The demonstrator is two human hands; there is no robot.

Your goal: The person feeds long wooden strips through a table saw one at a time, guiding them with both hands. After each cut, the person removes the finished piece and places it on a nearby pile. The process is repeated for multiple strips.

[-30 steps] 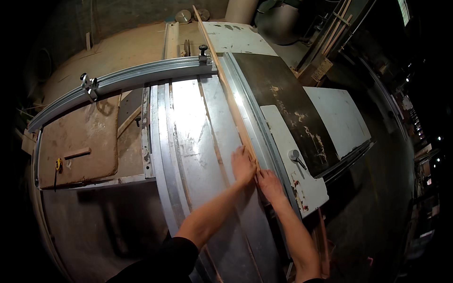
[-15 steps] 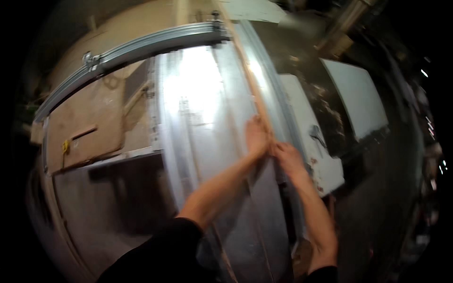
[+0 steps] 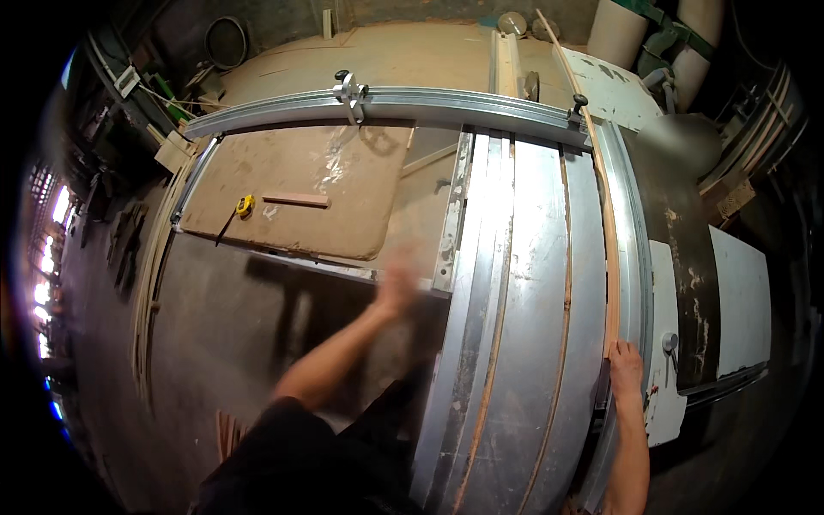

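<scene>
A long, narrow wooden strip (image 3: 610, 283) lies along the right side of the metal saw table (image 3: 536, 283), beside a silver fence rail (image 3: 633, 232). Its far end reaches past the crosswise rail. My right hand (image 3: 626, 367) is closed on the strip's near end. Off to the left, my left hand (image 3: 400, 281) hangs away from the strip near the front edge of the side frame, its fingers smeared by motion. Beyond it a brown board (image 3: 300, 184) carries a short wooden piece (image 3: 295, 200) and a yellow tape measure (image 3: 245, 205).
A silver crosswise rail (image 3: 429, 101) with a clamp-like stop (image 3: 350, 96) spans the far side. Long thin strips (image 3: 153, 283) stand at the left. Right of the fence are a white panel (image 3: 740, 300) and a lever knob (image 3: 669, 342). Sawdust (image 3: 412, 56) covers the floor behind.
My left hand has let go of the strip and swung left. My right hand stays at the strip's near end. The view has turned left, and the scene sits further right.
</scene>
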